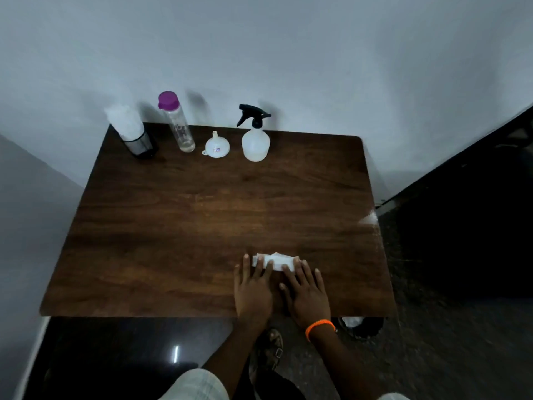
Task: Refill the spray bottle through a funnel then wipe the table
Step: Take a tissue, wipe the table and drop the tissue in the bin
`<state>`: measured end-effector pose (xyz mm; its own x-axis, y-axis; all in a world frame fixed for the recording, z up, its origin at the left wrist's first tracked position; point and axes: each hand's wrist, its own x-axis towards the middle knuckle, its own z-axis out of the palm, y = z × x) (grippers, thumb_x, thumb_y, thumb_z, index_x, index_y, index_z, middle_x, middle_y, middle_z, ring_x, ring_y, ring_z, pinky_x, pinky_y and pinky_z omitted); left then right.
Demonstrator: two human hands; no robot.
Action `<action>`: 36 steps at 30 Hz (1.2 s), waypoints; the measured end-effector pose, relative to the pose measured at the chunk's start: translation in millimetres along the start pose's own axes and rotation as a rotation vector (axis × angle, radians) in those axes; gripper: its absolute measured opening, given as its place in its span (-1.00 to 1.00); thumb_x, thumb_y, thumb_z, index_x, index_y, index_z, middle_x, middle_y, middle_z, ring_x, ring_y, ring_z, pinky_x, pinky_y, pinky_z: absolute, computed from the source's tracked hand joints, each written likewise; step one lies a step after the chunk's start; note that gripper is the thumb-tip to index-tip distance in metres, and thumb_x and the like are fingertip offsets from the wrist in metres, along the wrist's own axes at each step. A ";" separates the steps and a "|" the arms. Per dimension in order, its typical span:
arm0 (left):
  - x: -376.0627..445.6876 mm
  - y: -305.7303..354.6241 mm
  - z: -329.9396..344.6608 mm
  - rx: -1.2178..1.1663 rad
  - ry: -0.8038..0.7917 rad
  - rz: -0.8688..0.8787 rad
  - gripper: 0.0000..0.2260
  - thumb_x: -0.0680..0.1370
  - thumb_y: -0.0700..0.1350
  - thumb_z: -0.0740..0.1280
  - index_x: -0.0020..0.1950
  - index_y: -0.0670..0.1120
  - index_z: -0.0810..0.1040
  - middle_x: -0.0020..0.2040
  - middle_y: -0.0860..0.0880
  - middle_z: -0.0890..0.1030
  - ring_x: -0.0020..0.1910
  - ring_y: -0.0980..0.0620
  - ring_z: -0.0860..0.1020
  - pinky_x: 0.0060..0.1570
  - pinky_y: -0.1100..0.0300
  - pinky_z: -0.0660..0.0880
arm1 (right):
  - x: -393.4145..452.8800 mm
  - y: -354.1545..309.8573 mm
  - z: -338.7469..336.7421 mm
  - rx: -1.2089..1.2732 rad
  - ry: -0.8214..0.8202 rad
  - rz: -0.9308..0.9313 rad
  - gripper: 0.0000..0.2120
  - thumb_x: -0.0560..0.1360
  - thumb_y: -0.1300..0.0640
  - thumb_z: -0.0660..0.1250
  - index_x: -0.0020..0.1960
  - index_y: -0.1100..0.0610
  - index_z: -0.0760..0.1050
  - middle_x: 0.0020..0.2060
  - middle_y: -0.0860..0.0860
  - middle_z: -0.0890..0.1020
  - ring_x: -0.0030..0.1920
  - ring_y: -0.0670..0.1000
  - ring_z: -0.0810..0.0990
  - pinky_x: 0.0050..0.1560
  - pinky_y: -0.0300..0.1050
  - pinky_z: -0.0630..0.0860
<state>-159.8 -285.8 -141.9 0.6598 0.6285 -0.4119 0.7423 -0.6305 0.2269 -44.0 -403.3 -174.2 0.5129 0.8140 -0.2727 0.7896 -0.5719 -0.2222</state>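
Hands lie side by side near the lower middle of the frame, both flat on a folded white tissue (274, 262) at the near part of a dark wooden table (173, 226). The left hand (253, 287) has its fingers straight and spread, the fingertips pressing on the left end of the tissue. The right hand (307, 294), with an orange band (320, 327) at the wrist, also lies with fingers stretched out, their tips on the right end of the tissue. Neither hand curls around anything.

Along the far edge of the table, in the upper part of the frame, four things stand in a row. At the upper left is a dark holder (140, 142) with white tissues sticking up out of it. Just right of it stands a clear water bottle (180, 128) with a purple cap, upright. Next comes a small white funnel (217, 145), resting on the table with its spout pointing up and away. Right of the funnel stands the spray bottle (255, 140), white and translucent with a black trigger head screwed on; it is well apart from the hands.

A pale wall (288, 53) rises behind the table. Below the table edge, a sandalled foot (271, 350) shows on the dark floor.
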 end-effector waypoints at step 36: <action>317.2 65.2 -108.9 0.237 0.127 0.367 -0.44 0.68 0.00 0.11 0.67 -0.02 0.04 0.66 -0.15 0.08 0.65 -0.16 -0.03 0.60 -0.11 -0.02 | 283.7 96.1 -97.4 0.028 0.149 0.220 -0.49 0.68 -0.23 -0.01 0.60 -0.18 0.16 0.64 -0.07 0.11 0.65 0.08 -0.01 0.59 0.24 -0.11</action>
<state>110.7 -78.0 -161.6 0.8944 0.3853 -0.2274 0.4189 -0.8995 0.1237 210.2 -217.4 -181.7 0.7168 0.6745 -0.1766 0.6450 -0.7377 -0.1992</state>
